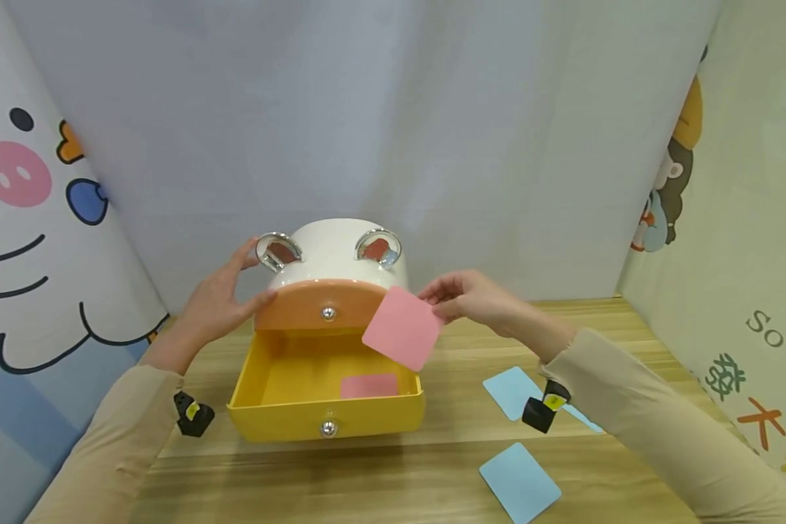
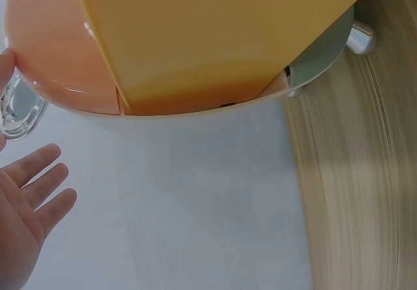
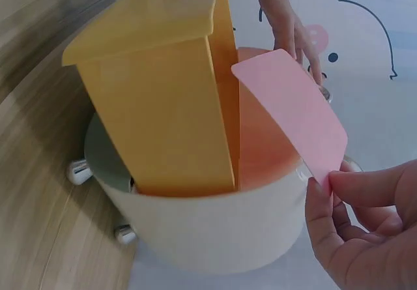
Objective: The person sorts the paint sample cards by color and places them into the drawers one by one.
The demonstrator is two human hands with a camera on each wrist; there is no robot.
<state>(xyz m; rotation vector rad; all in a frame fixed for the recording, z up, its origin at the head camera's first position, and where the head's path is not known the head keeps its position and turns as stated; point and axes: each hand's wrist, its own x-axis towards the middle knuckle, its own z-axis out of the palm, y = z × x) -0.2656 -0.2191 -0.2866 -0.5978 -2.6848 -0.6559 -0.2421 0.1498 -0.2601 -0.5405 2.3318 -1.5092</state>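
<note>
A white rounded drawer box [image 1: 330, 247] stands on the table, with two shiny silver ear-shaped rings on top. Its upper orange drawer [image 1: 301, 304] is closed, while the lower yellow drawer [image 1: 275, 422] is pulled out. Inside the yellow drawer lies a pink card [image 1: 370, 386]. Between thumb and fingers, my right hand [image 1: 473, 300] pinches another pink card [image 1: 402, 329], held tilted above the drawer's right side. My left hand [image 1: 212, 302] rests against the box's left side, thumb at the orange drawer's edge; in the left wrist view its other fingers [image 2: 49, 189] are spread and straight.
Blue cards lie on the wooden table [image 1: 445, 466] to the right: one near the front [image 1: 520, 483], others partly behind the right wrist camera [image 1: 545, 409]. A grey-white curtain [image 1: 498, 145] hangs behind, and printed cloth panels [image 1: 39, 255] flank both sides.
</note>
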